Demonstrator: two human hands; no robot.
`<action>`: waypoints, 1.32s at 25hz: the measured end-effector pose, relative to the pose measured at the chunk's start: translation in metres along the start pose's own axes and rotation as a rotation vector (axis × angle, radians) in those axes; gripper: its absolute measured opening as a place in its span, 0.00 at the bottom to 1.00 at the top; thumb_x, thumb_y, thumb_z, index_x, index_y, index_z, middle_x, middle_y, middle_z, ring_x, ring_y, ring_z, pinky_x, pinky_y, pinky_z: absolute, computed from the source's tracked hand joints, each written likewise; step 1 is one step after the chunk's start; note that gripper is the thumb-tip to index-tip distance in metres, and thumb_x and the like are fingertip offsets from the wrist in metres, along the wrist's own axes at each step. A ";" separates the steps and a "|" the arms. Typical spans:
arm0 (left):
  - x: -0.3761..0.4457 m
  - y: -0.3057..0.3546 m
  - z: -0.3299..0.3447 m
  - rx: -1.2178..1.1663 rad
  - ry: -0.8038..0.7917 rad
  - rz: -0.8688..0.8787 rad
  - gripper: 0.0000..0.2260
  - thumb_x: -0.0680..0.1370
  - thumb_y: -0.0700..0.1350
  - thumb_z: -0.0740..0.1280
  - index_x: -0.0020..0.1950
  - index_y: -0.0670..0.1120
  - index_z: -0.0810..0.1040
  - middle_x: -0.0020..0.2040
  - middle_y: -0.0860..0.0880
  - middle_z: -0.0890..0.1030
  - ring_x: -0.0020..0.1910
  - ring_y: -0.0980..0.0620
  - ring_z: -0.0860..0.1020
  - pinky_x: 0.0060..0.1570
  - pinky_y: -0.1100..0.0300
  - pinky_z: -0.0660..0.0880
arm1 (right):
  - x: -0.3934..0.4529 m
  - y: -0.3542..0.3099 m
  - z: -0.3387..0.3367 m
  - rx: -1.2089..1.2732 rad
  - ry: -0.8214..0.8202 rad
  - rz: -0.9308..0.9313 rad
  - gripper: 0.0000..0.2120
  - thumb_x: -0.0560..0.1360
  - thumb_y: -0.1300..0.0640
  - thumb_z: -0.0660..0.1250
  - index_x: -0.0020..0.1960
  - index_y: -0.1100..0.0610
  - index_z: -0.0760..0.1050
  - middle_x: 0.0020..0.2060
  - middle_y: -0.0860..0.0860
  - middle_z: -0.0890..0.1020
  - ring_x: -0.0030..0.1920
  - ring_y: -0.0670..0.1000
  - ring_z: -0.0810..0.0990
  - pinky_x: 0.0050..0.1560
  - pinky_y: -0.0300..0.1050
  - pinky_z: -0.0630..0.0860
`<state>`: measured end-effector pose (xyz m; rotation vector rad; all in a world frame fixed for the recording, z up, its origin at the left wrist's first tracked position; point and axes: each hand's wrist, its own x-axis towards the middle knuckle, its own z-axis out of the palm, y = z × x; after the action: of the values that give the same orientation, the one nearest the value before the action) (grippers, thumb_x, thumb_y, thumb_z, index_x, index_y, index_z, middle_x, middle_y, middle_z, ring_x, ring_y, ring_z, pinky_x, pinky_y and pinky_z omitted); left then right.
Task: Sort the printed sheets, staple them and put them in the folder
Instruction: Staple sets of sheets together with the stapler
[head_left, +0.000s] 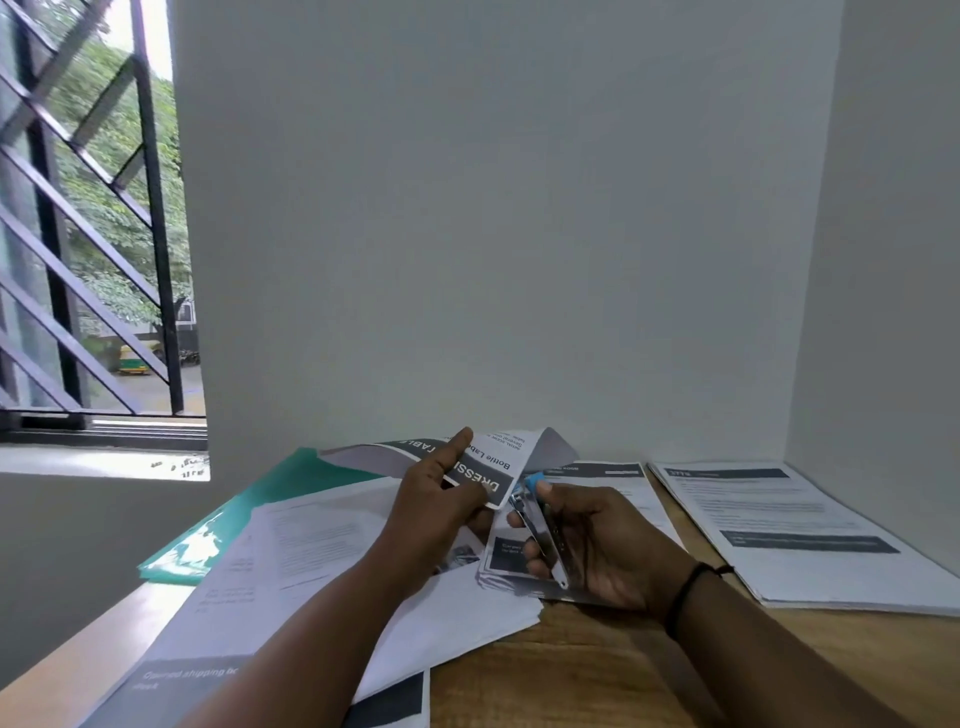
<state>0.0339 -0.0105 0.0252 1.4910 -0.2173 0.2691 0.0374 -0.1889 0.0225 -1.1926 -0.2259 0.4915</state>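
The left hand (441, 499) pinches a set of printed sheets (478, 462) by one corner, thumb beneath and index finger stretched along the dark heading band, so the far part of the set curls up off the wooden table (597, 670). The heading reads upside down from here. At about three o'clock from that hand, just beside it, the right hand (597, 545) is clenched around a metal stapler (540, 540) with a blue tip, its thumb on top. The blue tip sits right at the held corner of the sheets; whether that corner is already inside the stapler's mouth is hard to tell, since the fingers crowd the spot. A dark band (696, 587) circles the right wrist.

Under both hands lies a loose spread of printed sheets (311, 561), fanning out toward seven o'clock, where one page shows a grey caption strip. At ten o'clock from the hands, a green folder (218, 535) lies flat, partly covered by those loose pages. At three o'clock, well apart from the stapler, a neat stack of pages (810, 545) rests along the right wall. Another printed page (613, 483) lies between that stack and the hands, at roughly one o'clock. A barred window (88, 234) fills the upper left, with trees beyond.
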 end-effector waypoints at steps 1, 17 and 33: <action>-0.001 0.000 0.001 -0.011 -0.006 -0.002 0.28 0.75 0.29 0.66 0.72 0.50 0.70 0.53 0.48 0.81 0.46 0.48 0.83 0.48 0.52 0.82 | -0.001 0.000 0.001 0.002 0.005 -0.024 0.18 0.71 0.54 0.66 0.56 0.66 0.77 0.43 0.60 0.80 0.35 0.55 0.78 0.34 0.47 0.79; -0.003 -0.005 0.007 0.054 -0.091 -0.028 0.31 0.73 0.31 0.71 0.73 0.50 0.69 0.58 0.45 0.78 0.44 0.50 0.79 0.39 0.59 0.81 | -0.009 -0.004 0.006 -0.159 0.046 -0.110 0.18 0.69 0.54 0.68 0.56 0.62 0.77 0.41 0.59 0.80 0.38 0.54 0.81 0.40 0.46 0.80; -0.005 -0.007 0.008 0.168 -0.163 -0.012 0.33 0.76 0.28 0.65 0.76 0.53 0.63 0.66 0.44 0.74 0.49 0.50 0.78 0.40 0.64 0.79 | 0.008 0.006 0.020 -0.111 0.260 -0.083 0.08 0.79 0.59 0.64 0.55 0.60 0.78 0.35 0.55 0.82 0.31 0.49 0.78 0.33 0.42 0.76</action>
<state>0.0317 -0.0188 0.0180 1.6826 -0.3231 0.1590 0.0342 -0.1667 0.0241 -1.3359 -0.0792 0.2505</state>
